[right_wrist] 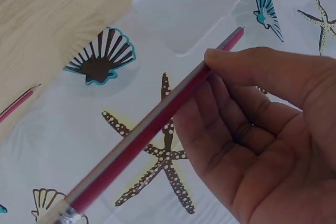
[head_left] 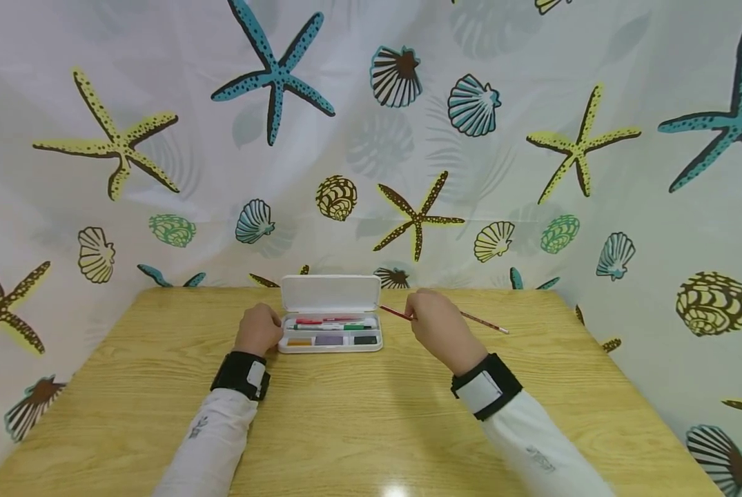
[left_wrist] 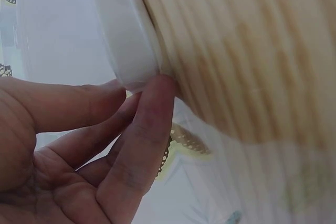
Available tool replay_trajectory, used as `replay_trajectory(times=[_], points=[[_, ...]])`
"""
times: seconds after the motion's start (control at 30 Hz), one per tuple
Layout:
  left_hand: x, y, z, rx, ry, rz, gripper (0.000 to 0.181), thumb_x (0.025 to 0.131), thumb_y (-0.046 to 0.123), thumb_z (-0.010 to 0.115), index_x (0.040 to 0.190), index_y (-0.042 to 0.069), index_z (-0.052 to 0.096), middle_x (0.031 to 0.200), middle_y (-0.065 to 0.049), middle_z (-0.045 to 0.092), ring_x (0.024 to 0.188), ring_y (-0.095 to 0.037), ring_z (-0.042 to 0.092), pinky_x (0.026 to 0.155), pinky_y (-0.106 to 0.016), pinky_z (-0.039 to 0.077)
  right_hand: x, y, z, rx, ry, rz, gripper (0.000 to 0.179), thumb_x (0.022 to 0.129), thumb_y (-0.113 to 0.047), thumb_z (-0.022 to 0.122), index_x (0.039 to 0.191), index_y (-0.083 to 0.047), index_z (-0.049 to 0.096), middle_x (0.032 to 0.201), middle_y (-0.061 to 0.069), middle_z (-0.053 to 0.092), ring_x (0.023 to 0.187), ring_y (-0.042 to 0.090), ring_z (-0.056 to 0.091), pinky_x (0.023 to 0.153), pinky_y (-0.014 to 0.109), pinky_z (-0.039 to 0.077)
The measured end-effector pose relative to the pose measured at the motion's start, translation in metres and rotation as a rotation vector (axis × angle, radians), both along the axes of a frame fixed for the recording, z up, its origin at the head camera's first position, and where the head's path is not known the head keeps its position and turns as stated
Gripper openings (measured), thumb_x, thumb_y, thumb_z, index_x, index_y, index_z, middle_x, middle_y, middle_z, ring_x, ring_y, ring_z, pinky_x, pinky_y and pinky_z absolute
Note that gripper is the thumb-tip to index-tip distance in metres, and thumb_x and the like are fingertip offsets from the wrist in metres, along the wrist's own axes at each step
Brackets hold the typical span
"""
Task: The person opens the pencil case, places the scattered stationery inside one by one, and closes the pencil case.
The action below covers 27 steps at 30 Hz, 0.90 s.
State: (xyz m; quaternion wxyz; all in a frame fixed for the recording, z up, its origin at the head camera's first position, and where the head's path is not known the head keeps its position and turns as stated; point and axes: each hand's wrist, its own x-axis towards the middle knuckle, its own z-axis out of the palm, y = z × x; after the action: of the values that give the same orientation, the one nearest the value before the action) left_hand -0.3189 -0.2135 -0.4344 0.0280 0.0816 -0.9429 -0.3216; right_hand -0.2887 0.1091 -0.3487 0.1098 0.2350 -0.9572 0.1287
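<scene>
A white pencil case (head_left: 330, 349) stands on the table, its lid (head_left: 330, 293) raised. My left hand (head_left: 261, 329) pinches the case's left end; in the left wrist view the thumb and a finger (left_wrist: 155, 108) meet at its corner. Right of the case, my right hand (head_left: 442, 330) holds a red-and-silver striped pencil (right_wrist: 142, 135) between thumb and fingers. Its point is directed toward the case, while the rear end is hidden behind the hand in the head view. Another red pencil (head_left: 485, 322) lies on the table beyond that hand.
Inside the case are a red pen (head_left: 330, 320), a white-and-green pen (head_left: 333, 327) and small orange, purple (head_left: 329, 340) and dark blocks. A cloth (head_left: 346, 152) printed with starfish and shells hangs behind the wooden table (head_left: 346, 428) and along its sides.
</scene>
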Motion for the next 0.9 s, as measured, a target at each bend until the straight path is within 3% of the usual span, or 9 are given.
replay_trajectory(times=[0.47, 0.9], points=[[0.001, -0.001, 0.001, 0.009, 0.011, -0.008, 0.016, 0.085, -0.001, 0.066, 0.097, -0.009, 0.073, 0.091, -0.021, 0.069, 0.079, -0.032, 0.064, 0.066, -0.038, 0.053, -0.011, -0.057, 0.005, -0.007, 0.144, 0.170, 0.010, 0.093, 0.004, 0.066, 0.094, -0.004, 0.072, 0.093, 0.007, 0.066, 0.092, 0.022, 0.064, 0.081, 0.036, 0.055], [0.003, 0.001, 0.005, 0.003, 0.020, -0.012, 0.011, 0.085, -0.002, 0.067, 0.091, -0.008, 0.073, 0.088, -0.019, 0.068, 0.078, -0.031, 0.062, 0.067, -0.039, 0.052, -0.019, -0.096, -0.016, -0.064, 0.159, 0.267, 0.007, 0.096, -0.003, 0.070, 0.101, -0.006, 0.072, 0.098, 0.005, 0.067, 0.093, 0.019, 0.063, 0.082, 0.030, 0.054]])
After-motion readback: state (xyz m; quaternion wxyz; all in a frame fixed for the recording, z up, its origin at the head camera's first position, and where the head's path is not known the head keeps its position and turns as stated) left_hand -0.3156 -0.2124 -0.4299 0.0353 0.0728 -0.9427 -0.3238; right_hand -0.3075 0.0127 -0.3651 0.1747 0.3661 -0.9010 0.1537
